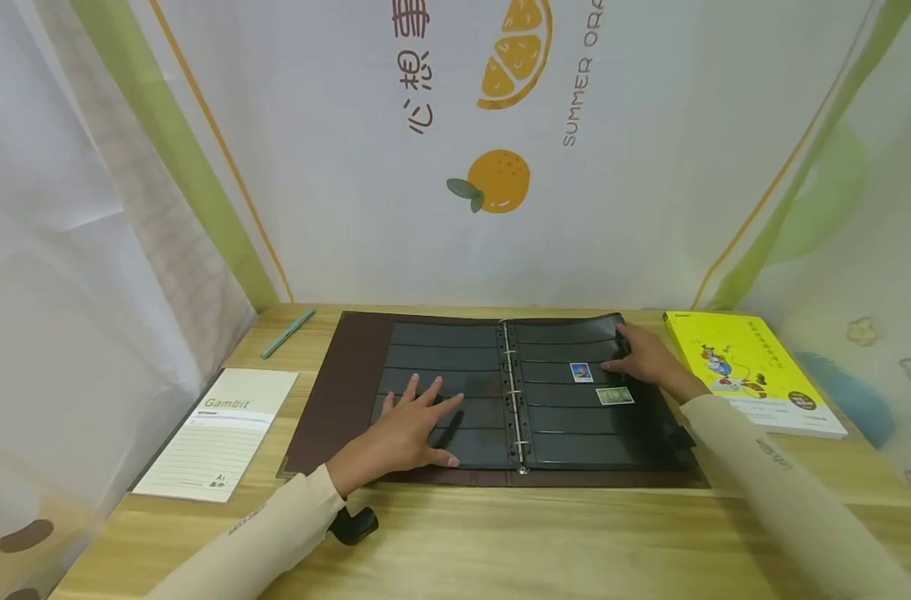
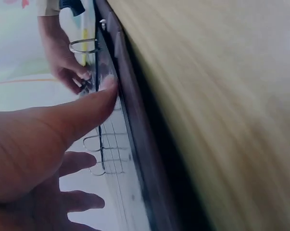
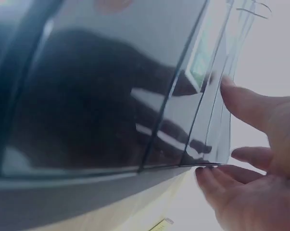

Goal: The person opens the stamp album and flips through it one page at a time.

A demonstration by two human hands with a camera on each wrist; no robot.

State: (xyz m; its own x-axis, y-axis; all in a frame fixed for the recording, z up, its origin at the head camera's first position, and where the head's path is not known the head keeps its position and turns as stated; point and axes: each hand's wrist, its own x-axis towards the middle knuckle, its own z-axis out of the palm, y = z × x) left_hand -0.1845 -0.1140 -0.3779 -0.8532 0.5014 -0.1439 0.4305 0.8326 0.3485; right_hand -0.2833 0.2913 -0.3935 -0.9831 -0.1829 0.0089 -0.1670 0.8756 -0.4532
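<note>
A brown ring binder (image 1: 335,392) lies open on the wooden table, showing black pocket pages. My left hand (image 1: 417,425) lies flat with spread fingers on the left page (image 1: 440,350); its thumb (image 2: 87,113) reaches toward the metal rings (image 2: 82,45). My right hand (image 1: 629,357) holds the outer edge of the right page (image 1: 575,425), thumb (image 3: 245,103) on top and fingers (image 3: 214,174) under the edge. That page's far corner curls up slightly. A blue stamp (image 1: 581,372) and a green stamp (image 1: 614,396) sit in its pockets, just left of my right hand.
A lined "Gambit" notepad (image 1: 215,433) lies left of the binder, with a green pen (image 1: 287,332) beyond it. A yellow book (image 1: 751,371) lies to the right. A small black object (image 1: 353,525) sits by my left wrist. Printed cloth walls enclose the table (image 1: 545,542).
</note>
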